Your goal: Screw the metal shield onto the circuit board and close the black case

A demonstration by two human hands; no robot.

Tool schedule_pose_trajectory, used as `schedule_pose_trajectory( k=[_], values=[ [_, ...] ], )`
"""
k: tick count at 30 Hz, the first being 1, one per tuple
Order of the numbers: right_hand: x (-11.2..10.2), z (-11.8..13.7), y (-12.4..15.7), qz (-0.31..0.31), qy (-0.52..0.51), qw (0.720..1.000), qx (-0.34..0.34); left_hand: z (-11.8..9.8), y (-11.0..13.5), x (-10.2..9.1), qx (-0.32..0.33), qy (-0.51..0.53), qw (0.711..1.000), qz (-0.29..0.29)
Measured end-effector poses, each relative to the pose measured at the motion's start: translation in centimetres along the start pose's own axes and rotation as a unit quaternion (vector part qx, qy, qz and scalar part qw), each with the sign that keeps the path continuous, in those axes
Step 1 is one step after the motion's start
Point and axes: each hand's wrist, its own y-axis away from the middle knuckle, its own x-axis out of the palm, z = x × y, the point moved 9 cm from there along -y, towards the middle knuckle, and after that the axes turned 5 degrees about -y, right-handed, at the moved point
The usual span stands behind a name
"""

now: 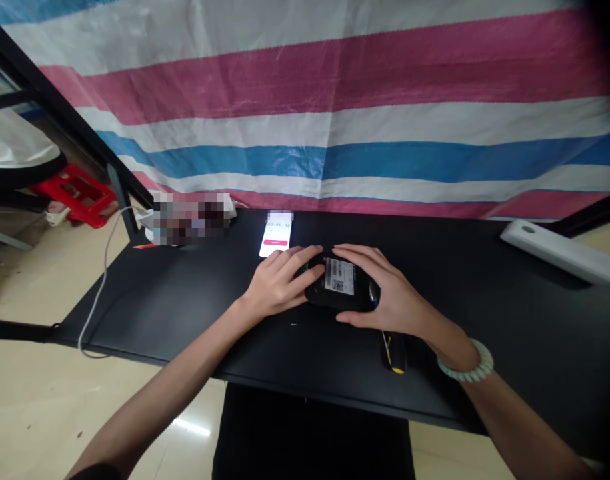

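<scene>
Both hands are resting on a small black device (339, 288) lying near the middle of the black desk (485, 293). The left hand (279, 283) is lying flat with its fingers spread loosely, fingertips touching the device's left edge rather than gripping it. The right hand (385, 290) is curving over the device's right side, fingers reaching across the top edge and thumb pressing along the near edge, holding it lightly. A white label (339, 275) with a printed code is facing up on the device. A pale bracelet (467, 365) is sitting on the right wrist. Just behind the left hand a phone (276, 235) is lying with its screen lit. A dark tool (395, 353) with a yellow tip is lying near the right wrist. A white bar (559, 252) is lying at the desk's far right, and a striped tarp (335, 100) is hanging behind.
</scene>
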Motion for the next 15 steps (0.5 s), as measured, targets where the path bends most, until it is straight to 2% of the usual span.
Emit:
schedule_pose_trajectory(
  k=[4, 8, 11, 15],
  values=[
    [-0.1, 0.3, 0.0, -0.013, 0.02, 1.0, 0.003, 0.3, 0.1, 0.6, -0.024, 0.043, 0.999, 0.015],
    [-0.6, 1.1, -0.2, -0.041, 0.049, 0.998, -0.012, 1.4, -0.1, 1.2, -0.092, 0.107, 0.99, 0.027],
    [-0.8, 1.3, -0.4, -0.048, 0.053, 0.997, -0.012, 2.4, 0.0, 2.0, -0.158, 0.175, 0.97, 0.059],
    [-0.9, 0.9, -0.4, -0.046, 0.049, 0.998, 0.005, 3.5, 0.9, 3.5, -0.236, 0.265, 0.93, 0.095]
  ],
)
